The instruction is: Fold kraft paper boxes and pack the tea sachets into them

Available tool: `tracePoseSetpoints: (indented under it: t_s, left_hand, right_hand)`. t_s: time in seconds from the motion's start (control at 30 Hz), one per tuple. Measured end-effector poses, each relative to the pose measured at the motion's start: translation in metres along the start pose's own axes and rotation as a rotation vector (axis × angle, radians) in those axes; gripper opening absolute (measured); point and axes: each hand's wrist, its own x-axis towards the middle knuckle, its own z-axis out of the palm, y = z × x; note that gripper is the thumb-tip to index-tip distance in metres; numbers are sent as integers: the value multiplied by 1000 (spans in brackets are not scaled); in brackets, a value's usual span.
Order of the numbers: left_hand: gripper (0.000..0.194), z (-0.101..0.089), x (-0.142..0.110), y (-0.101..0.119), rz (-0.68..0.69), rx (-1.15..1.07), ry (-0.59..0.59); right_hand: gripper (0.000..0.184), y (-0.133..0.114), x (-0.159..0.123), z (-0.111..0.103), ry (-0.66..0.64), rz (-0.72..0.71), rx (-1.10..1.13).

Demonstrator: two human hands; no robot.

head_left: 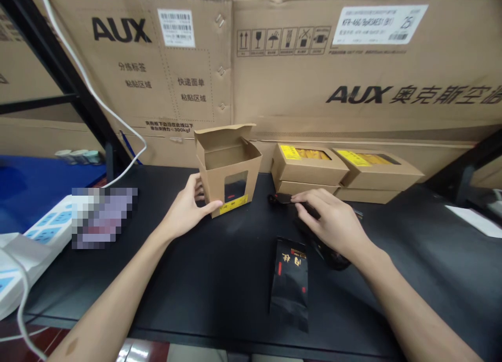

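An upright kraft cardboard box (212,187) stands on the black table with its top flap raised. My left hand (188,207) is closed around its lower left side, thumb in front near a yellow label. Through the box's front window a black packet (235,189) shows inside. My right hand (329,221) is over several dark packets to the right, its thumb and fingertips closed at the edge of a black packet (283,199). The palm hides most of what lies beneath. In front of the box, another black packet (290,283) with gold characters lies flat.
Stacked kraft boxes (309,168) with windows and yellow labels stand behind my right hand, beside a second stack (380,176). Large AUX cartons (282,79) form a wall behind. At left are a white power strip (47,241), a blurred object (105,218) and a white cable (84,77).
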Motion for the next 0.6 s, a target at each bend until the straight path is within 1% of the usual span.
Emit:
tracePoseSetpoints:
  t_s: [0.13, 0.27, 0.37, 0.5, 0.6]
  left_hand:
    - [67, 2, -1, 2, -15, 41, 0]
    - [66, 4, -2, 3, -16, 68, -7]
    - [67, 6, -3, 1, -6, 72, -1]
    - [73, 8, -3, -2, -12, 73, -1]
    - [75, 8, -2, -2, -15, 76, 7]
  right_hand:
    - [16, 7, -2, 2, 58, 56, -13]
    - [18, 8, -3, 3, 97, 85, -12]
    - [18, 7, -2, 3, 109, 82, -3]
    - [18, 7, -2, 0, 110, 67, 4]
    - [19, 8, -2, -5, 171, 92, 3]
